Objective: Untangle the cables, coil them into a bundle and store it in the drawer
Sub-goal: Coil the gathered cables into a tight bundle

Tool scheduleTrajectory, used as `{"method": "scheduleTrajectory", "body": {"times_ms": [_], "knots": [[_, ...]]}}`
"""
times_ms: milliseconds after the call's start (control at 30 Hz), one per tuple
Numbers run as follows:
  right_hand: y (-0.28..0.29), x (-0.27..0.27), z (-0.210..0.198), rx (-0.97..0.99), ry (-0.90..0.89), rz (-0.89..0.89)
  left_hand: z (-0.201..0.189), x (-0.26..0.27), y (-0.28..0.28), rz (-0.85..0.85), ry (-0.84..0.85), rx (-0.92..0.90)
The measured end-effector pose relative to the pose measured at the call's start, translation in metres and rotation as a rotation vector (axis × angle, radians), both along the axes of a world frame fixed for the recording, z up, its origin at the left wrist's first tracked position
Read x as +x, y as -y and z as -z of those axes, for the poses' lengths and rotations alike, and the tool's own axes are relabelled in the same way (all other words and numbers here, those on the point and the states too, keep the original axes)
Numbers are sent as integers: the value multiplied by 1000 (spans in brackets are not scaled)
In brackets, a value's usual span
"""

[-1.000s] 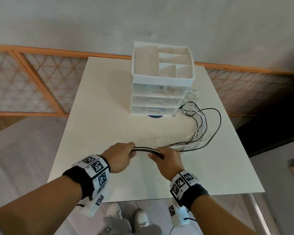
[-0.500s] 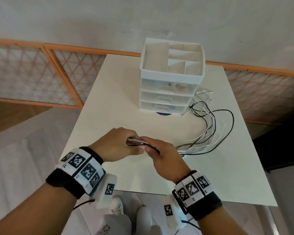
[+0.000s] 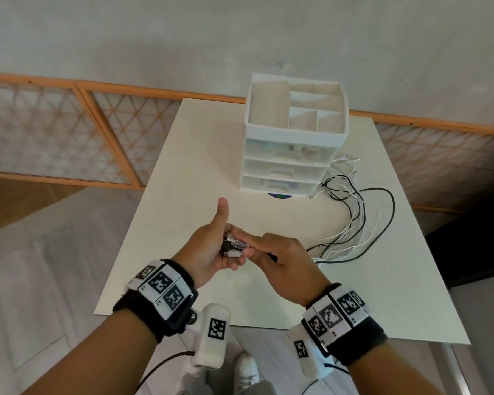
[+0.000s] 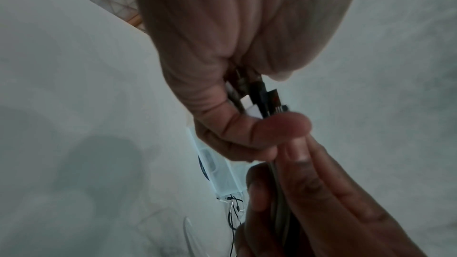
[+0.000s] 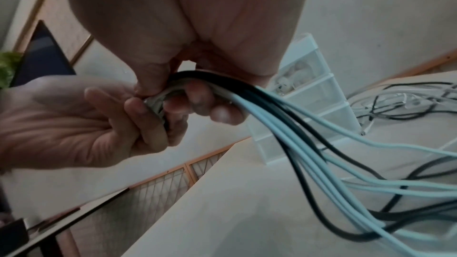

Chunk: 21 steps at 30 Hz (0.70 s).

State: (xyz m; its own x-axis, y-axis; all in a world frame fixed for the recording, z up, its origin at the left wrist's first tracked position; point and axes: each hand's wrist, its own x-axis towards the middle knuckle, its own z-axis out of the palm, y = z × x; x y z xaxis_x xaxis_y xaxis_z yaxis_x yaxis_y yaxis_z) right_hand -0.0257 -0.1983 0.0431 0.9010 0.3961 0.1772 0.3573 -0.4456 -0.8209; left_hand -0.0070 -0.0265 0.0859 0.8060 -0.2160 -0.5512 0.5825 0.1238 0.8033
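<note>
Surface: white table [image 3: 183, 155], drawer unit [image 3: 294, 155] at back.
Cables [image 3: 354, 223]: trailing right from both hands.
Left hand [image 3: 208, 252]: fingers curled round plug ends [image 3: 234, 246], thumb raised.
Right hand [image 3: 283, 260]: pinching the cables beside the plugs.

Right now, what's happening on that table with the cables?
A person has gathered the plug ends of several black and white cables between both hands. The left hand cups the plugs, thumb raised; the right hand has its grip round the strands. The rest trails loose across the table toward the drawer unit. Nothing is coiled yet, and the drawers look closed.
</note>
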Motion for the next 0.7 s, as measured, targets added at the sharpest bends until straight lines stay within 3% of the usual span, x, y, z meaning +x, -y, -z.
{"method": "scheduleTrajectory", "body": {"times_ms": [167, 367, 533, 633, 700], "knots": [[-19, 2, -5, 61, 81, 35, -2, 9, -17, 43, -72, -9], [-23, 4, -17, 293, -275, 187, 2, 13, -21, 23, -31, 15], [-25, 6, -19, 266, -232, 210, -5, 15, -22, 215, 93, 125], [-26, 9, -22, 219, -189, 183, 0, 16, -23, 203, 166, 133], [-28, 11, -21, 266, -251, 215, 3, 16, -23, 122, 171, 149]]}}
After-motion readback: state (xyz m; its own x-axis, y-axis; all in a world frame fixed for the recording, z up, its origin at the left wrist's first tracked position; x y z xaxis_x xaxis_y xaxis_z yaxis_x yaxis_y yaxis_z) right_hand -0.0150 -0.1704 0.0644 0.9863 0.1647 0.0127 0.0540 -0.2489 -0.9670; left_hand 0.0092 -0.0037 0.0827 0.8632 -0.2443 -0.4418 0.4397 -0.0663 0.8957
